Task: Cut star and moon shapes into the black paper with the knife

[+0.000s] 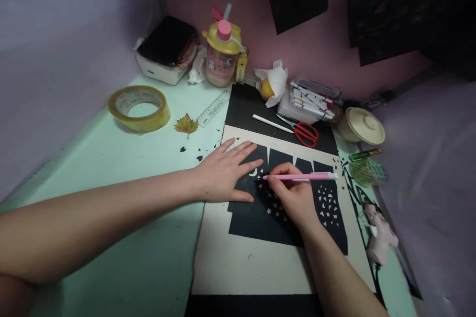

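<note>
A sheet of black paper with small star and triangle cut-outs lies on a cream board. My left hand lies flat on the paper's left part, fingers stretched out, pressing it down. My right hand is closed round a pink craft knife, held like a pen, its tip touching the black paper near the star cut-outs just right of my left fingertips.
Red-handled scissors and a white pen lie on a black mat behind the board. A tape roll, a dry leaf, a ruler, a yellow bottle, markers and a lidded bowl stand around.
</note>
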The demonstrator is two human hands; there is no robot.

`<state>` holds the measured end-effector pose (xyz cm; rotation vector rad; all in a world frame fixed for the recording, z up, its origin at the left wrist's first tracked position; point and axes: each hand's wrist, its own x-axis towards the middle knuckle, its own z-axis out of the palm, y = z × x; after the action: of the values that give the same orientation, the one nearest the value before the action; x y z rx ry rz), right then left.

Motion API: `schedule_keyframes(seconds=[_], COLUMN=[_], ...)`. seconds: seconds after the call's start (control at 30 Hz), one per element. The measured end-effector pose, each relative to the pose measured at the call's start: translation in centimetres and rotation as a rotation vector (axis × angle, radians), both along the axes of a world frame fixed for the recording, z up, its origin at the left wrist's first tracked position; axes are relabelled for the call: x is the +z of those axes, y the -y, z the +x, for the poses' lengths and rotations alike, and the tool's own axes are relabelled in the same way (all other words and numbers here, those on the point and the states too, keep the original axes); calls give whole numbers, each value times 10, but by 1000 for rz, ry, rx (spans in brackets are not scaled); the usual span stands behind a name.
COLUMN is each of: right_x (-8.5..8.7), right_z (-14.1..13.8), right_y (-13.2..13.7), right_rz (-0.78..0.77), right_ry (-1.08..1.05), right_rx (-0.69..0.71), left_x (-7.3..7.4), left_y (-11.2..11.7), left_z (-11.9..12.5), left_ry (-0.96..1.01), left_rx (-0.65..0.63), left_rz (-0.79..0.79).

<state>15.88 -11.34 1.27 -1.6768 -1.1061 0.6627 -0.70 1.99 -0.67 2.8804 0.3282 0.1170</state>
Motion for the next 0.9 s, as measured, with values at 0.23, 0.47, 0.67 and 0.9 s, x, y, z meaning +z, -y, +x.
schedule_keyframes(seconds=[0.23,0.47,0.67,0.9], right_x=[-6,-5,-7,-6], right_z=[-2,4,6,6], right_y=[6,6,6,7], right_rz=[22,0,-50,-77], right_ry=[80,230,212,201], right_rx=[-15,61,105,152], left_x=[-2,-1,2,0], left_y=[-1,-1,-1,0], left_z=[0,0,0,-1], left_ry=[8,14,2,31], left_rx=[-6,-6,0,-1], left_rz=[-6,-13,-21,-35])
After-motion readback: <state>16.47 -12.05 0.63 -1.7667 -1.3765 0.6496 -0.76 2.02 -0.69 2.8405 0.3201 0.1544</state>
